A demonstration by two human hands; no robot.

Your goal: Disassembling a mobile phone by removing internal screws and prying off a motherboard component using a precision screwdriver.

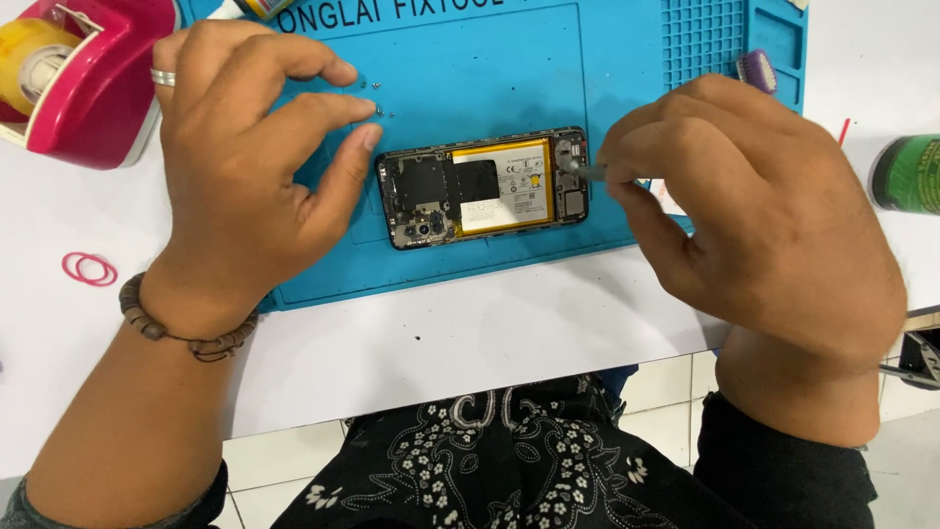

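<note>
Carefully does it: the tool tip should sit square at the right end of the opened phone, which lies on the blue mat. Right hand is curled, pinching that tool; left hand hovers loosely open, fingertips by tiny screws, holding nothing

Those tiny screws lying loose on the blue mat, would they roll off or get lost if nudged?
Probably easy to scatter: the screws look tiny and light, lying loose near the left hand. They seem unlikely to roll far, since the blue mat looks soft and grippy. Picking them up bare-fingered is likely fiddly; they are far smaller than a fingertip.
</note>
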